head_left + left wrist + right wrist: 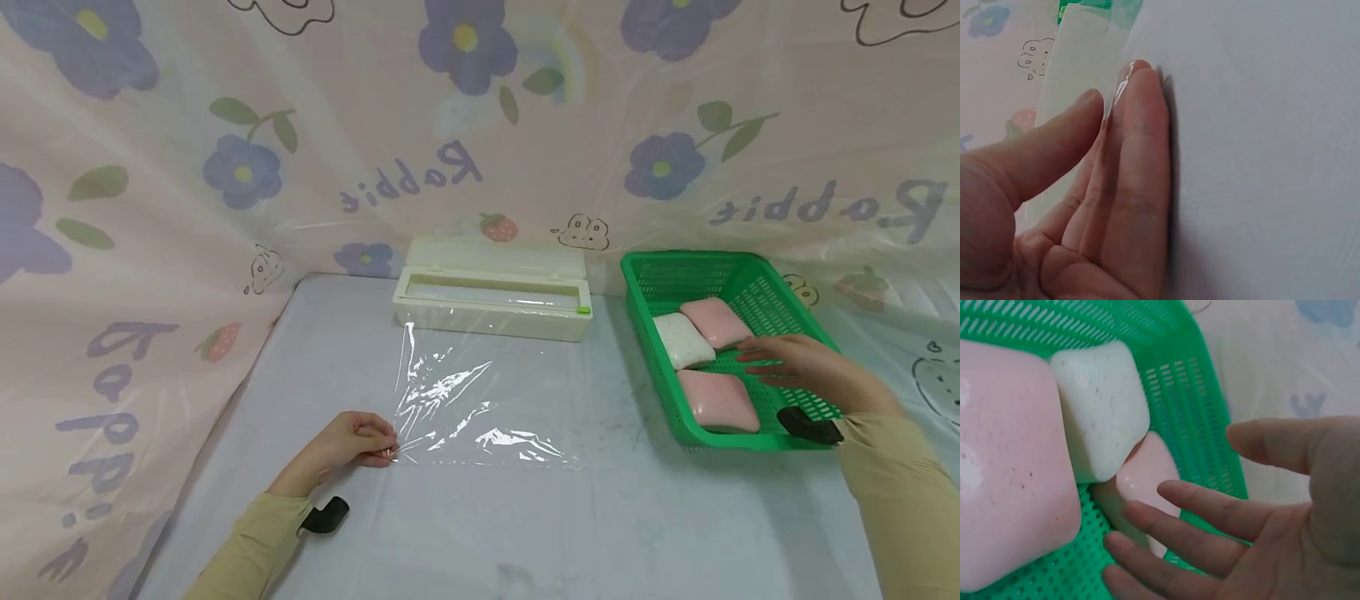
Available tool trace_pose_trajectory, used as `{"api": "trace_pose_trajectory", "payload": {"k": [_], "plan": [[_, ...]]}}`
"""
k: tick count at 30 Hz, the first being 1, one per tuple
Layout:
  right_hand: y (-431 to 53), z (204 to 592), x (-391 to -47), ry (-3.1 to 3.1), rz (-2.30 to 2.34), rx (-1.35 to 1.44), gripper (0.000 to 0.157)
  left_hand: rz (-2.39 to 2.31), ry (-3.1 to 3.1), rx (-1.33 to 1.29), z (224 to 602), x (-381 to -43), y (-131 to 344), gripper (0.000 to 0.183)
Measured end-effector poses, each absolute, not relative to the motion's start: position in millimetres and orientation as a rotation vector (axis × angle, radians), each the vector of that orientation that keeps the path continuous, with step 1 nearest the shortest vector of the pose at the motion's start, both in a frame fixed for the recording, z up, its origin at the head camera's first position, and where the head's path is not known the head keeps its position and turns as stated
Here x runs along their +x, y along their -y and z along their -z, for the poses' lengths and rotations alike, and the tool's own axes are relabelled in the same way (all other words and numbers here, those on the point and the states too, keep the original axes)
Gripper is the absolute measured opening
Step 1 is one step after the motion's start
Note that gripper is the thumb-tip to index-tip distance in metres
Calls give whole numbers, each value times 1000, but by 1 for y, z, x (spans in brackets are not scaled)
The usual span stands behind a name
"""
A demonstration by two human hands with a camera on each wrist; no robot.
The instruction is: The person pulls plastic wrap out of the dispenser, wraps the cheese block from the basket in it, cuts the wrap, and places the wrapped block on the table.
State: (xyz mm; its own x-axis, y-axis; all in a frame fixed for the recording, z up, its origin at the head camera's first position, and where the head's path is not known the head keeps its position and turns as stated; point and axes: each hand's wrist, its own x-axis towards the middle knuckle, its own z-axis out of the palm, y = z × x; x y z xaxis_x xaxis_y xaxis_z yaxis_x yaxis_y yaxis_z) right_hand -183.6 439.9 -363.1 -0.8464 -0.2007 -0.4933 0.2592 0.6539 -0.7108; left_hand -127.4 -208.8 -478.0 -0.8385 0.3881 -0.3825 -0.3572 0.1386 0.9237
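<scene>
A sheet of clear cling film (450,400) stretches forward over the tabletop from a long white dispenser box (491,321). At the film's near left corner, my left hand (356,446) holds the edge between thumb and fingers; the film glints at the fingertips in the left wrist view. My right hand (798,367) is over a green basket (663,400) with its fingers spread and nothing in them. Inside lie a far pink pillow-shaped piece (716,322), a white speckled one (682,340) and a near pink one (718,402). The right fingertips are nearest the far pink piece.
The dispenser's lid (495,257) stands raised at the back, against a patterned curtain (525,125). A small green tab (583,310) sits at the box's right end. White cloth (480,533) covers the table. Curtain also hangs along the left side.
</scene>
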Motion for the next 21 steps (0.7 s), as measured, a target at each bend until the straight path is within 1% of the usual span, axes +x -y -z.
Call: {"api": "trace_pose_trajectory", "payload": {"k": [6,14,21], "plan": [[-446,374,-197,-2218,1081,92,77,-1743,-1877,32,478,-128,210,22],[-445,388,-198,-2132,1090,108,74,-1716,-1881,24,477,-128,209,21],[-438,380,-193,-2192,1140,77,72,-1712,-1877,20,474,-130,208,24]]}}
